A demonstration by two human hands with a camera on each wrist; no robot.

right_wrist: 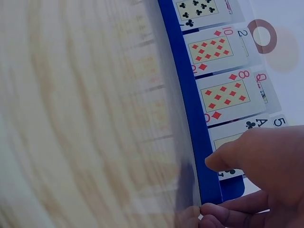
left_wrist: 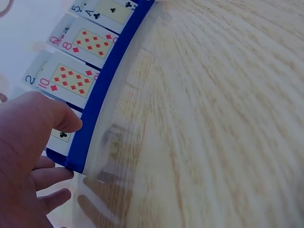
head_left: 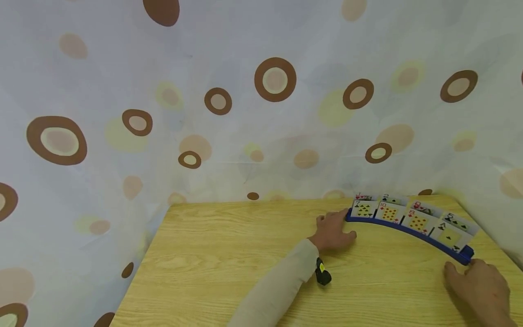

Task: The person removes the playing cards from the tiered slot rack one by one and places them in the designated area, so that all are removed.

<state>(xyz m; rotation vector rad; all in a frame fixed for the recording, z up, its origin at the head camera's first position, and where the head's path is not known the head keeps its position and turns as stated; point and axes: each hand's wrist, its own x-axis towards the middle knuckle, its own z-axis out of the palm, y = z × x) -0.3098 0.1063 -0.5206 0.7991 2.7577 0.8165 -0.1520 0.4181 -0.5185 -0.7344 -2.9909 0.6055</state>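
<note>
A curved blue card holder (head_left: pixel 412 230) stands at the table's right side, bearing two rows of playing cards. The front row shows a seven, the ten of diamonds (left_wrist: pixel 72 80), the eight of diamonds (right_wrist: pixel 225 95) and an ace of clubs (head_left: pixel 449 236); behind are a jack, two, queen and five. My left hand (head_left: pixel 333 231) is at the holder's left end, fingers spread and loosely bent, thumb near its front edge. At the right end is my right hand (head_left: pixel 482 286), its thumb by the ace and its fingertips at the holder's end corner. Neither hand visibly grips it.
The wood-grain table (head_left: pixel 212 254) extends left and in front of the holder. A spotted cloth (head_left: pixel 229 127) hangs behind and at the sides. A small black object with a yellow mark (head_left: pixel 323 272) is beside my left sleeve (head_left: pixel 278 286).
</note>
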